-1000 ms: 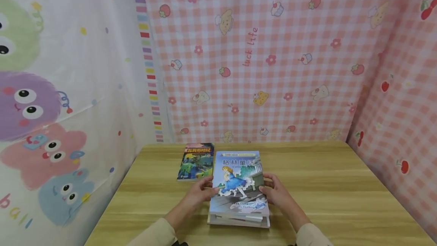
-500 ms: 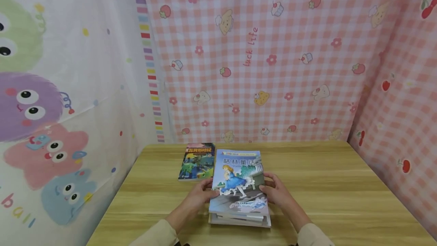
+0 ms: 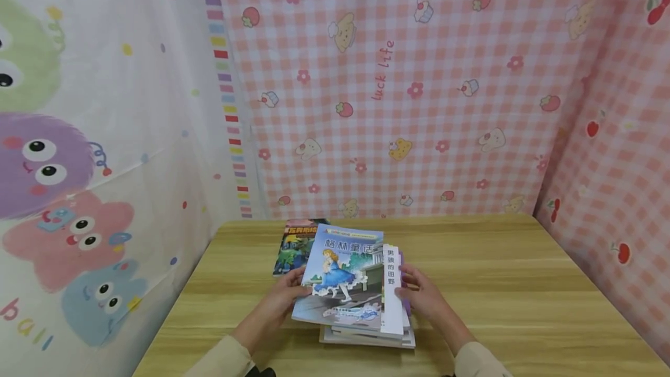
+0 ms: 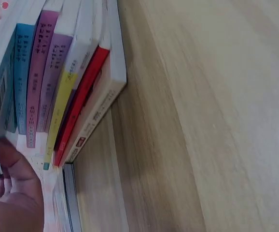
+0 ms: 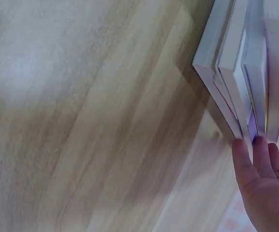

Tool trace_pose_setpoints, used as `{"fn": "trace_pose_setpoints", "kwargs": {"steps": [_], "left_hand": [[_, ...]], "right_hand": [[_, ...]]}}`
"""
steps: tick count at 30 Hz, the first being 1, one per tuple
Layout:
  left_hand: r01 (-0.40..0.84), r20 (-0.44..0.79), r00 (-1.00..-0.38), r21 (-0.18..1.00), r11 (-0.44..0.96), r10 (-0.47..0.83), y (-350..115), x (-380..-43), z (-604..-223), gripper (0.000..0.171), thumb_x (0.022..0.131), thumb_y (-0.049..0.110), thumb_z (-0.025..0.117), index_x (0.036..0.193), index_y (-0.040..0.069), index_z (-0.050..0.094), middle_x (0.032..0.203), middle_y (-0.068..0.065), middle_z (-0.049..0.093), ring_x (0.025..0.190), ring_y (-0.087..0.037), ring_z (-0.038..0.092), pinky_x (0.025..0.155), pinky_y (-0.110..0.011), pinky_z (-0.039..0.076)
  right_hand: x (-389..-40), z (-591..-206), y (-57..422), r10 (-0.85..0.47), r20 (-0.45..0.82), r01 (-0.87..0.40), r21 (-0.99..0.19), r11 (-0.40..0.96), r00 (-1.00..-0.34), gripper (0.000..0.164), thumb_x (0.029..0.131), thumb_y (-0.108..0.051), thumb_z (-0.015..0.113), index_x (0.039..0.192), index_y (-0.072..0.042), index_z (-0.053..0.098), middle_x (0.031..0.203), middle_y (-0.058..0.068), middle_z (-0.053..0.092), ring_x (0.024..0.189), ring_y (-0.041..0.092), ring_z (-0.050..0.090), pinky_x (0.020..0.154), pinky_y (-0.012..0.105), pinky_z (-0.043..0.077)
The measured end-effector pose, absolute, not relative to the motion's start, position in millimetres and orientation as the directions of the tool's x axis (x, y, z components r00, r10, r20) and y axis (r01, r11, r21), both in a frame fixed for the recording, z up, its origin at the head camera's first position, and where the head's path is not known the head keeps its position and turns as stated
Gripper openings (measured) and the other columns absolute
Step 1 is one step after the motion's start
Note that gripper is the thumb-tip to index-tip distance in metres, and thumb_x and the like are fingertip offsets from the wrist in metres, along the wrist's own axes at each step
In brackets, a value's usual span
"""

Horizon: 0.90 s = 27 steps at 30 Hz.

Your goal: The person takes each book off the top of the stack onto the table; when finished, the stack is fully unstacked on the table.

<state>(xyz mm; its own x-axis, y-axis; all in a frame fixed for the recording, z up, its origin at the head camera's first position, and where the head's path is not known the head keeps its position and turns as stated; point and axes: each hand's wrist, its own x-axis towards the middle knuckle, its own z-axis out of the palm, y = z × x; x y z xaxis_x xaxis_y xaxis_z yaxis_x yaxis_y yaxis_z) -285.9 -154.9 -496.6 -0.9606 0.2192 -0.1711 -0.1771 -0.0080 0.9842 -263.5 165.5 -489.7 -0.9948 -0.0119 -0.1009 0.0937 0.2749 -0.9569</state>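
In the head view my left hand [image 3: 282,295] pinches the left edge of a thin blue picture book [image 3: 340,284], a girl in a blue dress on its cover. The book is raised and shifted left over the stack of books [image 3: 366,337]. My right hand [image 3: 426,295] rests against the stack's right side, thumb by a white-bordered book [image 3: 391,301] now exposed on top. The left wrist view shows several coloured spines below, among them a red one [image 4: 81,106] and a yellow one [image 4: 60,116]. In the right wrist view straight fingers [image 5: 262,159] touch the page edges.
A dark, colourful paperback [image 3: 293,255] lies at the back left of the wooden table [image 3: 481,272], partly covered by the raised book. A pink checked cloth [image 3: 439,115] hangs behind the table, and a white cartoon-printed cloth [image 3: 157,202] on the left.
My left hand has lifted the blue book off the stack and moved it left, uncovering the white-bordered book. The right hand has stayed in place by the stack.
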Motion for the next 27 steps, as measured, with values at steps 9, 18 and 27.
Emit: {"fn": "trace_pose_setpoints", "kwargs": {"steps": [9, 18, 27], "left_hand": [[-0.228, -0.177, -0.928, 0.966, -0.122, 0.327, -163, -282, -496, 0.091, 0.083, -0.011, 0.066, 0.157, 0.001, 0.015, 0.148, -0.028, 0.040, 0.111, -0.026, 0.062, 0.093, -0.036, 0.051], [-0.228, -0.165, -0.928, 0.960, -0.162, 0.333, -164, -275, -496, 0.087, 0.084, -0.010, 0.065, 0.157, 0.001, 0.017, 0.140, -0.023, 0.051, 0.103, -0.023, 0.065, 0.087, -0.034, 0.054], [-0.261, -0.192, -0.931, 0.945, -0.196, 0.312, -167, -271, -501, 0.071, 0.087, -0.006, 0.066, 0.147, -0.005, 0.029, 0.119, -0.012, 0.064, 0.093, -0.023, 0.069, 0.078, -0.035, 0.057]], "right_hand": [[-264, -490, 162, -0.001, -0.131, 0.123, -0.934, 0.336, -0.991, 0.061, 0.095, -0.010, 0.064, 0.151, -0.010, 0.040, 0.150, 0.030, 0.036, 0.137, 0.050, 0.033, 0.109, 0.062, 0.028], [-264, -495, 160, 0.000, -0.124, 0.117, -0.940, 0.322, -0.992, 0.064, 0.095, -0.009, 0.063, 0.153, -0.010, 0.036, 0.148, 0.030, 0.039, 0.135, 0.050, 0.037, 0.106, 0.063, 0.033], [-262, -494, 159, 0.004, -0.137, 0.131, -0.942, 0.309, -0.991, 0.062, 0.097, -0.010, 0.061, 0.154, -0.010, 0.035, 0.146, 0.030, 0.041, 0.131, 0.049, 0.042, 0.103, 0.061, 0.038]]}}
